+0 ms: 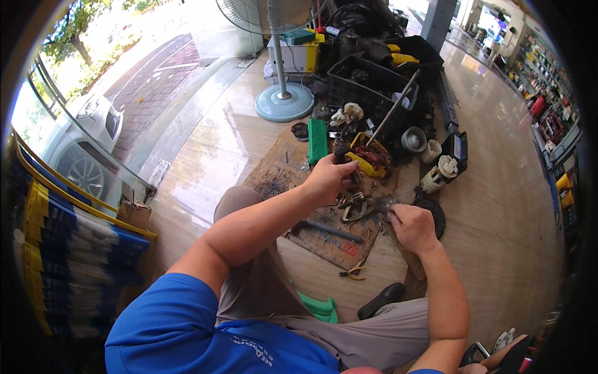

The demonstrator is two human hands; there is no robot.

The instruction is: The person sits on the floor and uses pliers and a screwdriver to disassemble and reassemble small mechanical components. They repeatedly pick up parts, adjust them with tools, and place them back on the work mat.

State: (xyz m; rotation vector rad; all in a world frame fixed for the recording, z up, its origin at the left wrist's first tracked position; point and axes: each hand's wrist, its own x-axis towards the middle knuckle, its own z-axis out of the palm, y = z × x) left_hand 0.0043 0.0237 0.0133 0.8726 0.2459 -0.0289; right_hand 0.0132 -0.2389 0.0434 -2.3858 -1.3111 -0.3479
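Observation:
My left hand (329, 180) grips a small dark part (342, 153) above the cardboard sheet (261, 163); its fingers hide much of it. Lower and to the right, my right hand (413, 226) is closed on a blurred dark grey metal thing (385, 204) whose kind I cannot tell. Between the hands lie pliers (357, 210) and other hand tools. Beyond my left hand are a green plastic case (317, 140) and a yellow container (366, 163) with dark red contents. A dark rod (334, 231) and yellow-handled cutters (353, 273) lie nearer to me.
A pedestal fan's base (285, 103) stands ahead, beside a black plastic crate (345, 84). Used fuel pump units (439, 175) and a blower wheel (414, 139) sit to the right. Part of a green plastic stool (320, 306) shows beneath me. Boxes (79, 243) fill the left side.

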